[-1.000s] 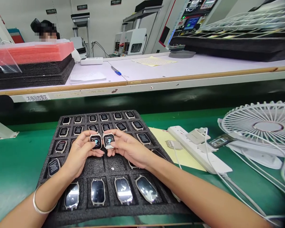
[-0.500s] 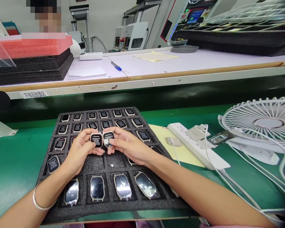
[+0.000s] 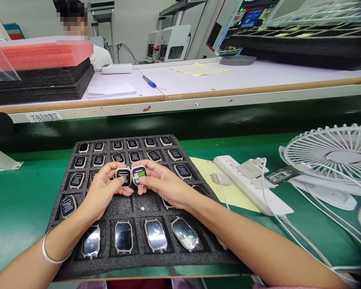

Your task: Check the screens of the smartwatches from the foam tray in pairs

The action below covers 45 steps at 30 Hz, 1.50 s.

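Observation:
Side by side above the black foam tray (image 3: 114, 263), two strapless smartwatches are held up with their screens facing me. My left hand (image 3: 104, 186) is closed on the left smartwatch (image 3: 123, 175), its thumb on the screen, which shows white text on black. In my right hand (image 3: 158, 180) is the right smartwatch (image 3: 138, 173), thumb at the lower screen, which shows a green and white patch. More watches lie in the tray's compartments; the far ones show text, while the near row, such as this watch (image 3: 124, 237), has dark, reflective screens. My forearms hide some compartments.
Right of the tray are a white power strip (image 3: 252, 184) with chargers and cables, yellow paper (image 3: 203, 166) and a white fan (image 3: 333, 156). A raised shelf (image 3: 180, 90) behind carries foam stacks (image 3: 63, 80) and a blue pen (image 3: 149, 82). A person sits beyond.
The right watch's screen has gone from white text to a green and white display. Both hands keep hold of their watches. The person beyond the shelf has shifted right.

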Motion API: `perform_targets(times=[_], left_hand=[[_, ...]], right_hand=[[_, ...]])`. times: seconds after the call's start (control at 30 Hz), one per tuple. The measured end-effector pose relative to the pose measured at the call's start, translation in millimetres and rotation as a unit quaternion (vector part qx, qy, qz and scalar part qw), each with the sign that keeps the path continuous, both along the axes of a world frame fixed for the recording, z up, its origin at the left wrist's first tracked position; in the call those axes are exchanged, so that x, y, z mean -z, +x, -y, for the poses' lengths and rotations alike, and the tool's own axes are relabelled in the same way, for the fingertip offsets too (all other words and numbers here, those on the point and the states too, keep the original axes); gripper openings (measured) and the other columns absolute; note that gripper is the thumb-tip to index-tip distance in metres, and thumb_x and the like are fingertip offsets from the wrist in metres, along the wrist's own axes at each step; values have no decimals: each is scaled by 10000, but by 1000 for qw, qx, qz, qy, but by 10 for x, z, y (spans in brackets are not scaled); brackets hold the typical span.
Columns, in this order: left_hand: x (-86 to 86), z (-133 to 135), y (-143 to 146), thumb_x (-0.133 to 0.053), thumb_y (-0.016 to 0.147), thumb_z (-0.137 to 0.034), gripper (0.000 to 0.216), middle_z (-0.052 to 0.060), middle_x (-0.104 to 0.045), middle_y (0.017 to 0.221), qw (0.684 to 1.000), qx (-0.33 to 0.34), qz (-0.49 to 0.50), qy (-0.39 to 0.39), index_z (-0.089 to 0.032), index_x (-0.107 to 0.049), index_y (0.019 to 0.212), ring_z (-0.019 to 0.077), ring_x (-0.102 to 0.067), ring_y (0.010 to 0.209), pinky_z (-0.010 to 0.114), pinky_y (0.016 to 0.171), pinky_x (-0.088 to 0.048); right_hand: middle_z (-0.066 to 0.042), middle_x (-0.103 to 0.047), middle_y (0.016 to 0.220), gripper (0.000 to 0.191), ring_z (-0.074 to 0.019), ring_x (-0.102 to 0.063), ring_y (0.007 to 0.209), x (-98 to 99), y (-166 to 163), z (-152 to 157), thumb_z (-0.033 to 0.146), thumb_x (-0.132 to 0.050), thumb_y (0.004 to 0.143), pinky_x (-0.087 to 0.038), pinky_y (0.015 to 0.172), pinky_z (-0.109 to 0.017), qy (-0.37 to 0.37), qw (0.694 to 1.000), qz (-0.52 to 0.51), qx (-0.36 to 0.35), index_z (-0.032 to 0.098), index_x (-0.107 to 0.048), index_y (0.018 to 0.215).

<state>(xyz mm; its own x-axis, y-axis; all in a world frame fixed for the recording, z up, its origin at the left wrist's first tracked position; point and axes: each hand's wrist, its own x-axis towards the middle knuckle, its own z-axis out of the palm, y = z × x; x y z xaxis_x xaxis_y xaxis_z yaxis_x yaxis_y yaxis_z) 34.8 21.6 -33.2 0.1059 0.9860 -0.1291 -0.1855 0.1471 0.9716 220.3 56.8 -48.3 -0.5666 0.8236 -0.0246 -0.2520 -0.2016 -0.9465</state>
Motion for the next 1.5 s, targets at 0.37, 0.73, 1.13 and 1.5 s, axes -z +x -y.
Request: perform_targets(times=[0.37,0.73,1.13,1.5], left_hand=[[-9,8,10,-692,671,-156,401,50,-637,1122,1000,8,6,6,-187,-555,1047,130,-714,630,276,665,-607],[-18,15,10,-694,668,-137,435,10,-630,982,1000,14,-1,22,-197,-556,1075,104,-661,632,254,651,-550],[8,-12,21,-765,649,-190,399,-31,-591,762,995,-59,-52,58,-211,-550,984,141,-555,744,240,691,-423],[10,-19,19,-706,699,-214,357,-42,-545,765,993,-69,-85,52,-215,-550,1020,126,-488,687,240,671,-392]], right_hand=[[25,-643,869,434,-99,-611,641,11,9,1,81,-691,713,-505,679,-269,4,1000,1,3,200,-566,1111],[7,-620,933,426,-99,-597,673,15,26,2,100,-703,738,-506,693,-273,10,1000,-5,-5,198,-546,1122],[-15,-628,983,417,-108,-587,701,-7,20,9,119,-702,742,-512,703,-289,10,1000,5,-14,207,-549,1119],[-6,-633,946,395,-115,-587,688,-16,19,24,122,-705,749,-515,695,-294,9,1000,13,-18,211,-557,1105]])
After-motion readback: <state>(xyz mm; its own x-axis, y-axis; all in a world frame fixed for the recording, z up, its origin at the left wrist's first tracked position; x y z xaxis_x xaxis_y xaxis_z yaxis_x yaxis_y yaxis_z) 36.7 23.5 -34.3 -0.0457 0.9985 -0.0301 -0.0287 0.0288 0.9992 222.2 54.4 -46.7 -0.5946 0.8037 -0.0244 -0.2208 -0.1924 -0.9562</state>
